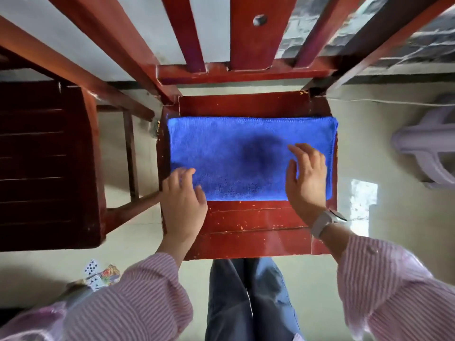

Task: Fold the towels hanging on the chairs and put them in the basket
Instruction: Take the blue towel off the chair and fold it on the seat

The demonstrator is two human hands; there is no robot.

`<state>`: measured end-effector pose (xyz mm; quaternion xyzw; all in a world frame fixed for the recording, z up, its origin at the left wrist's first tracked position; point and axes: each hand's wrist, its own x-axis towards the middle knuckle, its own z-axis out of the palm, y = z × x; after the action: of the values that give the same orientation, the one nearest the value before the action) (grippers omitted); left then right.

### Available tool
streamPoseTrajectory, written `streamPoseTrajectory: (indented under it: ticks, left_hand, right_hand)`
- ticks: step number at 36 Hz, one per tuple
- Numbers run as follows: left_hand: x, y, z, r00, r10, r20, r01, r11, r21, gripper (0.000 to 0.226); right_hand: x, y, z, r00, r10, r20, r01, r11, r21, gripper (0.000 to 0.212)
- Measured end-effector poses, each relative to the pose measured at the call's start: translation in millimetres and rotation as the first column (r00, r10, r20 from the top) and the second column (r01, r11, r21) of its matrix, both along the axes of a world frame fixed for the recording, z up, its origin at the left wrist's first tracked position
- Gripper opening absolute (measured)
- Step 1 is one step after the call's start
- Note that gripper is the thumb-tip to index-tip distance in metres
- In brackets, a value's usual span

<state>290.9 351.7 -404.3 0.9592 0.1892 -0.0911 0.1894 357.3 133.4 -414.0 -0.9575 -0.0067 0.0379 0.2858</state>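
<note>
Our left hand (183, 193) lies loosely spread on the towel's (246, 153) near-left corner, grip wide, holding nothing. The towel sits folded flat on the chair (246, 232) seat. Our right hand (306, 178) hovers relaxed over its right end. Lifting one end alone could unfold it; no basket is in view.
</note>
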Motion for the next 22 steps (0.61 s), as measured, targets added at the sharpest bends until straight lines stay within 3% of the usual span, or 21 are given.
streamPoseTrajectory:
  ticks: [4, 6, 13, 22]
  left_hand:
    - [6.2, -38.2, -8.5, 0.946, -0.315, -0.072, 0.317, 0.948, 0.021, 0.05]
    - [8.7, -55.0, -12.8, 0.908, -0.395, -0.139, 0.401, 0.916, 0.018, 0.058]
    - [10.5, -68.5, -17.4, 0.88, -0.402, -0.253, 0.411, 0.911, -0.016, 0.062]
    - [13.4, -69.1, -15.5, 0.88, -0.404, -0.251, 0.427, 0.903, 0.043, 0.065]
  right_hand:
    - [-1.2, -50.8, -5.3, 0.92, -0.383, -0.081, 0.383, 0.924, -0.02, 0.029]
    - [1.6, -60.7, -7.0, 0.869, -0.461, -0.181, 0.47, 0.883, 0.005, 0.023]
    - [17.5, -63.8, -17.7, 0.765, -0.531, -0.364, 0.537, 0.838, -0.095, 0.02]
    - [29.7, -57.4, -13.2, 0.71, -0.503, -0.493, 0.413, 0.864, -0.286, 0.03]
